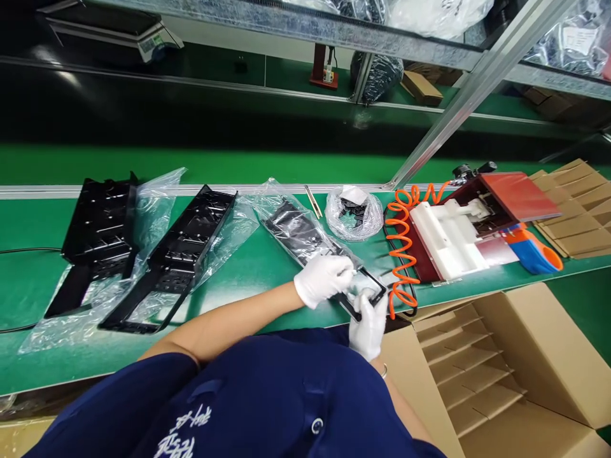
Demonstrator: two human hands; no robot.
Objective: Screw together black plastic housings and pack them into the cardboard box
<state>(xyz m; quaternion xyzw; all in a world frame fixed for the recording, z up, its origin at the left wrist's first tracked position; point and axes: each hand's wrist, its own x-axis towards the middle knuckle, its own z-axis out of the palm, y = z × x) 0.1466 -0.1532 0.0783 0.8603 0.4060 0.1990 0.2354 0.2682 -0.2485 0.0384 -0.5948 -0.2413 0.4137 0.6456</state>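
A black plastic frame with an open rectangular end lies slanted in front of me, partly in a clear plastic bag. My right hand, in a white glove, grips the near end of that frame, with thumb and fingers closed on its rim. My left hand, also white-gloved, is over the frame's middle with its fingers pinched together; what they hold, if anything, is hidden. Just beyond stands a clear bag of small black parts. A slim gold-coloured cutter-like tool lies beside it.
Two more black frames, one at far left and one nearer, lie on plastic bags. To the right are a coiled orange hose, a red-and-white fixture and a blue-orange object. An open carton with dividers stands below. A metal post rises behind.
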